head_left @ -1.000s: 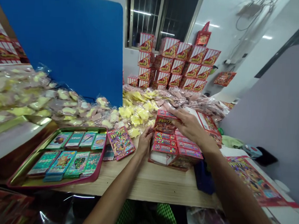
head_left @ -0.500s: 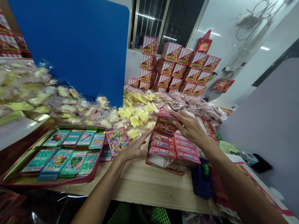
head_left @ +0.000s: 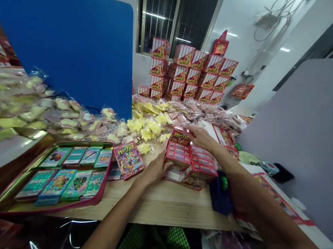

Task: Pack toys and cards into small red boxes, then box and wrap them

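Note:
A red display box (head_left: pixel 194 177) stands on the table in front of me, with rows of small red card boxes (head_left: pixel 178 151) inside and its printed back panel (head_left: pixel 179 136) upright. My left hand (head_left: pixel 155 169) is closed against the box's left side, thumb at the front, some fingers hidden. At the back panel's top right, my right hand (head_left: pixel 201 138) grips the edge with fingers over it and thumb in front. Left of the box lies a shiny purple-and-red card pack (head_left: pixel 129 159), beside a gold-lined tin (head_left: pixel 101 195) holding several stacks of green cards (head_left: pixel 58 185).
Bagged yellow and pink star-shaped pieces (head_left: pixel 146 127) are heaped behind. Stacked red boxes (head_left: pixel 183 73) stand by the window, and a blue panel (head_left: pixel 75 47) rises at back left. To the right are a dark blue container (head_left: pixel 220 199) and flat printed cartons (head_left: pixel 278 191).
My left hand has moved in against the display box's left side, its thumb now at the front. The small boxes look more evenly lined up. The whole view has shifted slightly.

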`<state>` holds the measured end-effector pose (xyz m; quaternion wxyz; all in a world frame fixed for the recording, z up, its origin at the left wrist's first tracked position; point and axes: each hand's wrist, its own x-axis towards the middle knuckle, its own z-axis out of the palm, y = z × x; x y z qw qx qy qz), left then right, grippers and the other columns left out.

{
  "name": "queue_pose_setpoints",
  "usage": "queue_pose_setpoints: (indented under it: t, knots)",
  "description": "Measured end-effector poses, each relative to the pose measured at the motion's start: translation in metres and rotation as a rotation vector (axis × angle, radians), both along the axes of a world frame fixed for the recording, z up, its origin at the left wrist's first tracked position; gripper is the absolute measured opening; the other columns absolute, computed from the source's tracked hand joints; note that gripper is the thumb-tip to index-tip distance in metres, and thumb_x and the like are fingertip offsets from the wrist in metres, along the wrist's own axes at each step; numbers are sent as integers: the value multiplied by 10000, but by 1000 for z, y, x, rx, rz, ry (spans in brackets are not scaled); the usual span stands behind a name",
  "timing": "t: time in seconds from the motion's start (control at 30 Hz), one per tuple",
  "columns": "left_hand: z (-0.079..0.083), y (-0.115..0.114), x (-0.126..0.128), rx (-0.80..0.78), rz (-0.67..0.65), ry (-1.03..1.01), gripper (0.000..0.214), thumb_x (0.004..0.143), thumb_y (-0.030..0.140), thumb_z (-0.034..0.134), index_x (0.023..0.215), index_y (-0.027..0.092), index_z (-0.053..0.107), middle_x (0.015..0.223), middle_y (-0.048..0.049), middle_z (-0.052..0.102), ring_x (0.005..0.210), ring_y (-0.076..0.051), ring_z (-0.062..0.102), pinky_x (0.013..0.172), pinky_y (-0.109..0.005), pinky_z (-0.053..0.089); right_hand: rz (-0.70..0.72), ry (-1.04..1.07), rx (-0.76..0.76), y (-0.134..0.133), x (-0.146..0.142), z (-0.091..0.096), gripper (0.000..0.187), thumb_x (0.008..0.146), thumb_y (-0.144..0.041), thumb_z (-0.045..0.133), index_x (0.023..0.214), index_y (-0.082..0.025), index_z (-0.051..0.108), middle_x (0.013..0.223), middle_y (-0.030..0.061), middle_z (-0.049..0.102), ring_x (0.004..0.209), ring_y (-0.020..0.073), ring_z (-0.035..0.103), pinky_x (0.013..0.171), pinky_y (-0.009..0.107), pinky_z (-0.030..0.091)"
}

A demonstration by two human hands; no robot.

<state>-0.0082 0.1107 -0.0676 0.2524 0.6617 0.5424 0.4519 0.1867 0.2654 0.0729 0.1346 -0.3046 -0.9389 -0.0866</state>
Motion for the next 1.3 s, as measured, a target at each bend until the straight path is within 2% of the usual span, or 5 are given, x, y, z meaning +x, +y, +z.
queue_pose_setpoints:
  t: [0.63, 0.83, 0.97, 1.13, 1.3]
  knots:
    - [15, -2, 15, 83, 286, 136, 389, 954, 225, 555, 1341, 186, 576, 1213, -123, 699, 1104, -260, 675, 986, -406, 556, -363, -161, -43, -45, -26, -7, 443, 1068, -383, 324, 1205, -108, 644, 1133, 227, 730, 1039, 336, 716, 911, 454, 530]
    - [26, -38, -57, 28, 510, 216, 456, 911, 249, 537, 1357, 159, 535, 1412, -204, 551, 1382, -358, 482, 1170, -553, 387, -227, 40, 49, -63, -36, -35, 712, 1050, -552, 311, 1523, -30, 410, 1627, 297, 311, 1535, 448, 233, 1209, 672, 206]
    - [41, -51, -122, -244, 690, 514, 799, 704, 489, 778, 1353, 107, 510, 1524, -300, 425, 1478, -551, 242, 1120, -748, 275, -23, 32, -161, -60, -46, -44, 639, 1067, -528, 278, 1500, -102, 476, 1544, 232, 485, 1501, 372, 357, 1217, 592, 295]
    - [45, -50, -134, -440, 595, 784, 800, 581, 584, 840, 1201, 146, 590, 1512, -298, 460, 1501, -556, 206, 1069, -700, 348, -103, 62, -200, -38, -40, -39, 583, 1098, -458, 205, 1485, -125, 486, 1493, 204, 548, 1442, 325, 459, 1196, 566, 342]
    - [61, -59, -131, -322, 550, 524, 658, 679, 533, 788, 1170, 162, 556, 1147, -193, 692, 1204, -436, 604, 1001, -599, 454, -126, 94, -229, -33, -23, -43, 480, 1064, -434, 379, 1396, -154, 582, 1458, 177, 593, 1421, 337, 484, 1175, 526, 390]
